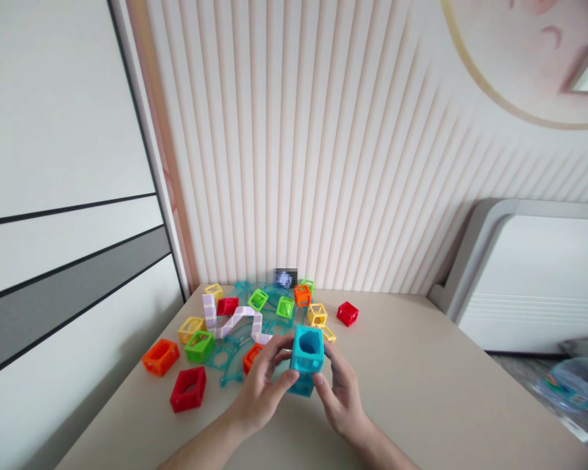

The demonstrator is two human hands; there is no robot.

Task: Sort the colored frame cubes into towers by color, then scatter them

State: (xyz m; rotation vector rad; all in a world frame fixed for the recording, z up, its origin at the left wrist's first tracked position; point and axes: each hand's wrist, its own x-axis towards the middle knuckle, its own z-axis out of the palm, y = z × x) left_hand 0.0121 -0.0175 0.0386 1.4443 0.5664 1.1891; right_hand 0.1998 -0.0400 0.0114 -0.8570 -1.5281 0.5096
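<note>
Two teal hollow cube blocks (307, 349), one on top of the other, stand upright between my hands near the front of the table. The upper one has a round hole in its top face. My left hand (267, 378) grips their left side, thumb in front and fingers behind. From the right, my right hand (340, 391) holds them with its thumb near the joint between the cubes. Just behind my left hand lies an orange block (251, 358), partly hidden. I cannot tell whether the lower cube touches the table.
Left of my hands lie a red block (188, 389), an orange block (160, 357) and a green block (199, 346). Behind are teal curved track pieces (232, 352), a lilac zigzag strip (240, 314) and yellow frames (317, 314). A red block (347, 313) sits farther right. A ribbed wall (294, 143) bounds the table.
</note>
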